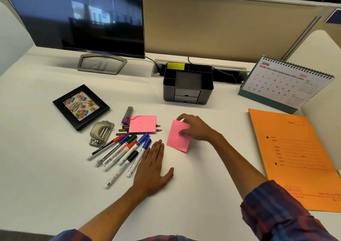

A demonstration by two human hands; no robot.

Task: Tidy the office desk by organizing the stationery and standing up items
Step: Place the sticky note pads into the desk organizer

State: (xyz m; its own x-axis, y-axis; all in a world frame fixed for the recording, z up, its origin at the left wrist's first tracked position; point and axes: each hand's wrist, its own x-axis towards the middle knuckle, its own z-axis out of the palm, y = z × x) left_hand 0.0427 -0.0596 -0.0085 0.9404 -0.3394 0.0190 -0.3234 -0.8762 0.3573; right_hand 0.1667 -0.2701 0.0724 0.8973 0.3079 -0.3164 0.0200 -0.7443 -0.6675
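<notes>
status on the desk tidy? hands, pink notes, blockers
Right hand pinching pink sticky pad, lifted at one edge. Left hand flat on desk, beside markers. Organizer path open.

Bare desk (212, 115) lies between the pink pad (178, 139) and organizer (188, 85); markers (121, 152) crowd left.

"DELL" on monitor (89, 51); "JUNE", "2026" on calendar (282, 82); "Happy Birthday" in frame (81, 106).

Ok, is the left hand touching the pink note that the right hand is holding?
Apart. The head view shows bare desk between the left hand, flat on the desk, and the pink note pinched by the right hand.
</notes>
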